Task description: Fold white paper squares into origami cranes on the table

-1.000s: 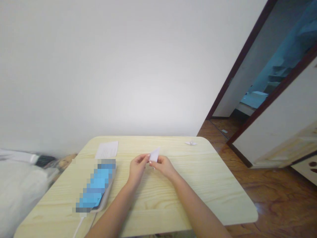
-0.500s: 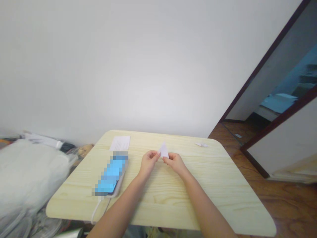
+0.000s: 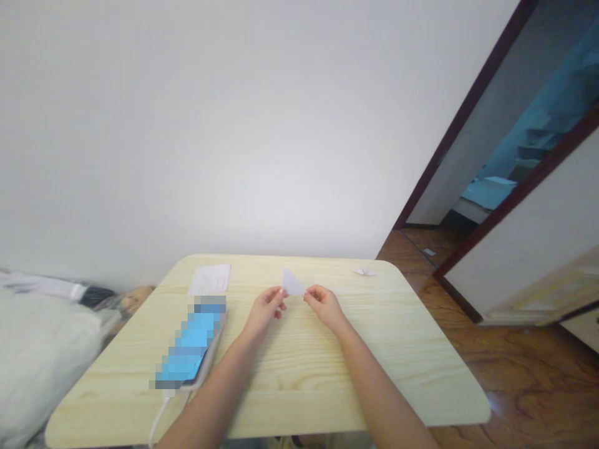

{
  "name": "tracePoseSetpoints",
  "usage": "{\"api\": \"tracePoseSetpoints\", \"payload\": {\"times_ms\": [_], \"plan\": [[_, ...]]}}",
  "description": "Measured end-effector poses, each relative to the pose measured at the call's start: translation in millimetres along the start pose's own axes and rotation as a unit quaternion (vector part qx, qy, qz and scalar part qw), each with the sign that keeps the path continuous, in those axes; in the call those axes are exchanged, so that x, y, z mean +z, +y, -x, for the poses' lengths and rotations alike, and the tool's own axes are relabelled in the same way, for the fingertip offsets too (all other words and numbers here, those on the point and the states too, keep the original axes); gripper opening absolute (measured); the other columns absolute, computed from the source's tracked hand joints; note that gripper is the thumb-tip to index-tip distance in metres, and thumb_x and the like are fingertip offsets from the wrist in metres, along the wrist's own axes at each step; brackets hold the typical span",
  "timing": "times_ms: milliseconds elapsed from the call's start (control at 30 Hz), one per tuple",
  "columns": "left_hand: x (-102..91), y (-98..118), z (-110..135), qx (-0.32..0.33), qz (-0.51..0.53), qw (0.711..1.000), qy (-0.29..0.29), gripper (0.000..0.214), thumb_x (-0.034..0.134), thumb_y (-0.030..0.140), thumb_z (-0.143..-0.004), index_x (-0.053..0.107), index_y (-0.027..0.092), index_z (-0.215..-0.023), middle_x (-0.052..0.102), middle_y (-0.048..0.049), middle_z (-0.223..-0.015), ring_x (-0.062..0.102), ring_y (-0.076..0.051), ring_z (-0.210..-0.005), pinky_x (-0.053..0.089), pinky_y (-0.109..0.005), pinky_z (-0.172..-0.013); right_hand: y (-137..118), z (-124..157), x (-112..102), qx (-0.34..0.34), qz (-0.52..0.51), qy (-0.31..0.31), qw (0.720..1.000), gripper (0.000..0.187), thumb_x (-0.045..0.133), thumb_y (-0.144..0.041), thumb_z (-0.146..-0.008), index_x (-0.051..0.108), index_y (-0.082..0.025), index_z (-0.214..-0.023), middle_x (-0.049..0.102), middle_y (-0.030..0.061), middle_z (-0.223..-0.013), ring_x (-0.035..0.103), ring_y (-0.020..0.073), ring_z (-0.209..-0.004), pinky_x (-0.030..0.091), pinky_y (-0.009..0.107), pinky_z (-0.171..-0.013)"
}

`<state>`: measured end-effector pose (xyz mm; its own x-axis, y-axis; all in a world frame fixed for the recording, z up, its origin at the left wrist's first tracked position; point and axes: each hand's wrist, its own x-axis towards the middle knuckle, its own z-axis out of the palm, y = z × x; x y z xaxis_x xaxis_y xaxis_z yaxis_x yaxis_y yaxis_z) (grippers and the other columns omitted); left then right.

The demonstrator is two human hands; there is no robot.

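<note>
Over the middle of the table, a small white piece of folded paper (image 3: 292, 283) shows as a triangle with its tip pointing up. My left hand (image 3: 267, 305) pinches its lower left corner between thumb and fingers, the other fingers curled below. At the lower right corner, my right hand (image 3: 324, 304) grips the paper between thumb and forefinger. Toward the far right of the table lies a small folded white paper piece (image 3: 364, 272), apart from both hands. How many layers the held paper has I cannot tell.
A phone (image 3: 193, 343) with a blurred blue screen rests on the left side of the wooden table (image 3: 412, 368), a white cable (image 3: 159, 419) at its near end. Behind it lies a white sheet (image 3: 210, 279). White bedding (image 3: 42, 349) is at left; a wall stands behind.
My hands have moved slightly apart, and the paper has turned so its tip now leans left. The whole view has shifted a little to the right.
</note>
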<state>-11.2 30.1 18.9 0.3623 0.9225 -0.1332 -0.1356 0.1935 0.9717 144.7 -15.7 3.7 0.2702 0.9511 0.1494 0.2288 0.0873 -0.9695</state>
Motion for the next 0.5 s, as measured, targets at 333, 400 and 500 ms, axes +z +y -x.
{"api": "tracePoseSetpoints", "payload": {"times_ms": [333,400,500], "plan": [[-4.7,-2,-3,0.039,-0.049,0.997,0.038,0.035,0.062,0.042,-0.062,0.065,0.013,-0.082,0.066,-0.0069,-0.078,0.055,-0.011,-0.056,0.038,-0.018,-0.043,-16,9,3,-0.168,0.169,0.133,0.962,0.024,0.058,-0.022,-0.070,0.057,-0.019,-0.094,0.058,0.0054,-0.089,0.052,0.0175,-0.083,0.041,0.031,-0.077],[-3.8,-1,-2,0.048,-0.067,0.995,0.048,0.036,0.061,0.041,-0.063,0.065,0.012,-0.083,0.067,-0.0081,-0.079,0.056,-0.012,-0.057,0.039,-0.019,-0.043,-22,12,5,-0.203,0.210,0.145,0.945,0.019,0.057,-0.022,-0.071,0.058,-0.019,-0.090,0.057,0.0047,-0.085,0.051,0.0177,-0.082,0.040,0.032,-0.077],[-1.6,-2,-2,0.050,-0.093,0.994,0.035,0.034,0.062,0.040,-0.063,0.067,0.012,-0.082,0.068,-0.0079,-0.076,0.057,-0.013,-0.056,0.039,-0.019,-0.042,-28,15,9,-0.217,0.245,0.135,0.935,0.014,0.058,-0.024,-0.072,0.059,-0.020,-0.085,0.058,0.0036,-0.080,0.052,0.0167,-0.076,0.041,0.031,-0.073]]}}
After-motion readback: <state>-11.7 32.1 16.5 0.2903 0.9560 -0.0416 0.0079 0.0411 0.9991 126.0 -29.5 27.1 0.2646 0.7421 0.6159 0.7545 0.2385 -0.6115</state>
